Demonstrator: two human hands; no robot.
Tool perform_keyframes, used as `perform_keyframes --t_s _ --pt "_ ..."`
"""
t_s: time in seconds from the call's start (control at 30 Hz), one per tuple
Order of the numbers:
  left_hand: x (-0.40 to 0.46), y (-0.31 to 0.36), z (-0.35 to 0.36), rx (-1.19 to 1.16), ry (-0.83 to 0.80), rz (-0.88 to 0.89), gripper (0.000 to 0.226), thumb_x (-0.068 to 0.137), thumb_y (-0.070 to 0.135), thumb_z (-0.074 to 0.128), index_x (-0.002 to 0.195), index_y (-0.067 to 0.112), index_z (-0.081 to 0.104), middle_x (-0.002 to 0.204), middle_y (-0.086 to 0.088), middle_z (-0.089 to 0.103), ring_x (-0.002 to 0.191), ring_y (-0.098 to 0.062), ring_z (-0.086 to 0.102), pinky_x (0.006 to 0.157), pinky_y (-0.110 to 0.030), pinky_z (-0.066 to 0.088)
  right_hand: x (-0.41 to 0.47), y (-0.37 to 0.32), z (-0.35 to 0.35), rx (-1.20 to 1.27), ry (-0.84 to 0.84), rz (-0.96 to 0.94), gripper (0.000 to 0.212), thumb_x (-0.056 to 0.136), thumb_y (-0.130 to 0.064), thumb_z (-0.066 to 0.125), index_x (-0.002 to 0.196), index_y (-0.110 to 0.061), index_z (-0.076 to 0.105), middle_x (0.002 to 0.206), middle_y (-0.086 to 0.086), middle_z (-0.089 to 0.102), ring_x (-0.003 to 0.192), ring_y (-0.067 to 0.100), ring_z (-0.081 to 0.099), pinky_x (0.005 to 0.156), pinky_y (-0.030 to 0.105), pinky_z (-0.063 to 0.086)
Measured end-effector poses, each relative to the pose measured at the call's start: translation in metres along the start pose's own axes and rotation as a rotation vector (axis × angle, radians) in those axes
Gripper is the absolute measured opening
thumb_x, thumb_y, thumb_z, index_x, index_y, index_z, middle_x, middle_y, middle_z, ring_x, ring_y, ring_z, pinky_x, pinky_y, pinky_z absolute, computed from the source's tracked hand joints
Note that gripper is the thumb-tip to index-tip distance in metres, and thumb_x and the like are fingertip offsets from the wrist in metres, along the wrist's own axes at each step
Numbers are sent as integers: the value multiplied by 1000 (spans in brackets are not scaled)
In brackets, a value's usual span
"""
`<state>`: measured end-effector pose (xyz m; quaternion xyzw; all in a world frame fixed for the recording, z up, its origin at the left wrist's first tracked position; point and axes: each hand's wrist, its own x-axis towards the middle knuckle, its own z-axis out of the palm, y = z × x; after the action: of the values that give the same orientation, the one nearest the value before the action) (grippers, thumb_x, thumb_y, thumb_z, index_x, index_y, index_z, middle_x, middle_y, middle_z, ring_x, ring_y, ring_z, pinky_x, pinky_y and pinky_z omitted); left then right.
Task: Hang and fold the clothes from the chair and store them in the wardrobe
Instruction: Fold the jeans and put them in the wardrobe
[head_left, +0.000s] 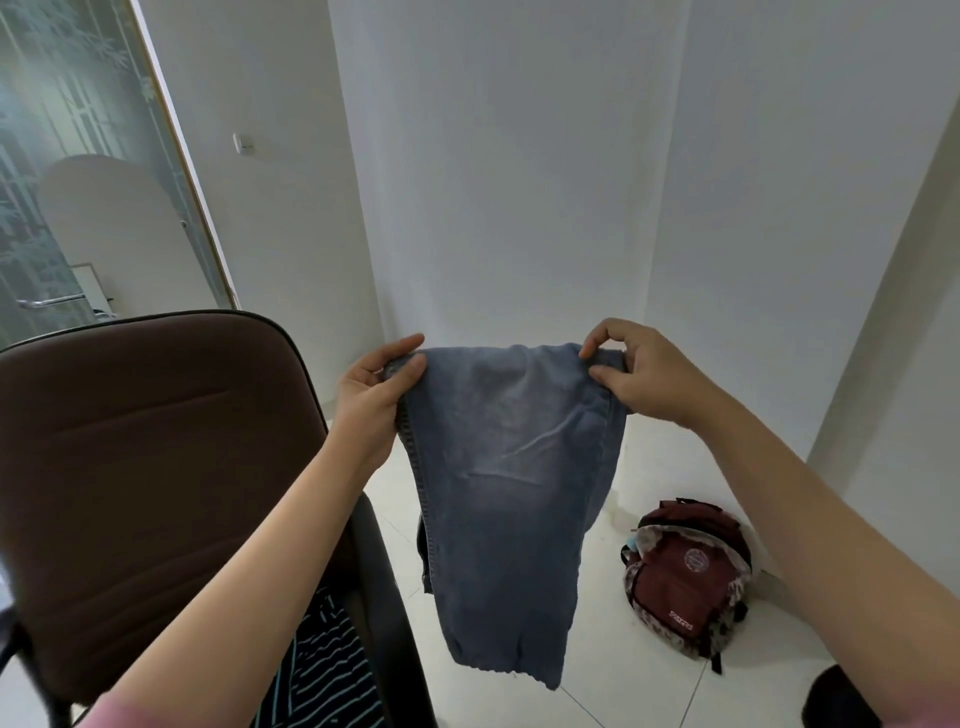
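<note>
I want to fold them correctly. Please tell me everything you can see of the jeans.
The jeans are faded blue denim with stitched side seams and a frayed bottom hem. They hang in the air, doubled lengthwise, beside the brown chair. The left hand and right hand pinch the top corners; nothing else touches them.

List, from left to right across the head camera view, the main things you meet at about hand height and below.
Brown chair → striped garment on its seat → left hand → blue jeans held up by both hands → right hand → maroon backpack on the floor.
</note>
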<state>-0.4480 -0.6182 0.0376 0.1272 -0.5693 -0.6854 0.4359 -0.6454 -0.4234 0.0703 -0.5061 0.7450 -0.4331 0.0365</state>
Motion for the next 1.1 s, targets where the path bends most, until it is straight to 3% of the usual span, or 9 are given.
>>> perform_keyframes --t_s 0.1,0.23,0.3,0.4,0.53,0.7,0.83,0.93,1.1 --pt "-5 6 9 -215 -78 -54 27 81 9 60 105 21 68 88 4 72 84 -11 68 74 -22 56 3 -11 -9 416 91 98 19 90 -3 61 89 -23 59 68 7 57 58 17 54 50 27 50" --pt "-14 12 18 -336 -218 -82 47 77 -2 56 109 29 69 109 -1 70 107 -20 64 89 -32 54 0 -16 -6 1160 168 73 19 87 -7 61 95 -25 58 70 -2 66 64 11 63 57 24 54" --pt "-14 12 24 -345 -189 -106 49 76 -9 55 105 27 72 110 -2 70 110 -24 63 93 -35 52 -5 -16 -3 1092 92 -62 35 80 -7 66 105 -30 57 88 3 69 79 16 67 68 27 56" --pt "-8 14 28 -304 -72 -120 42 81 -12 53 89 21 78 95 -2 73 97 -22 64 88 -30 55 -8 -12 -5 669 118 -148 53 75 11 70 105 -32 62 100 5 67 90 16 66 76 28 55" --pt "-2 25 31 -105 -46 -50 39 91 -3 50 78 22 78 76 5 71 75 -13 63 63 -21 55 -10 -11 -13 740 230 -106 48 75 15 67 86 -31 76 99 -6 70 99 15 65 82 27 53" --pt "-7 34 32 -39 -496 4 41 86 -3 53 112 25 70 121 0 64 116 -18 58 95 -27 48 -20 -10 -10 923 312 -88 44 87 10 57 107 -28 68 118 4 64 108 17 64 83 25 54" --pt "-6 42 32 276 -498 38 46 72 -15 62 91 23 77 98 -1 74 98 -16 67 82 -22 53 -22 -15 -6 1023 239 -98 50 87 12 54 114 -29 62 100 11 69 94 23 68 76 30 57" --pt "-3 49 23 394 -435 35 51 75 -23 58 73 24 78 75 6 73 76 -8 67 71 -17 54 -23 -14 -3 825 295 -64 40 87 8 59 107 -27 62 96 13 68 85 22 69 72 30 57" --pt "-7 49 9 403 -376 5 45 82 -15 59 71 25 76 72 7 68 72 -10 62 65 -18 54 -21 -11 -4 563 364 -119 30 89 7 57 88 -22 63 92 2 67 80 9 66 72 20 52"
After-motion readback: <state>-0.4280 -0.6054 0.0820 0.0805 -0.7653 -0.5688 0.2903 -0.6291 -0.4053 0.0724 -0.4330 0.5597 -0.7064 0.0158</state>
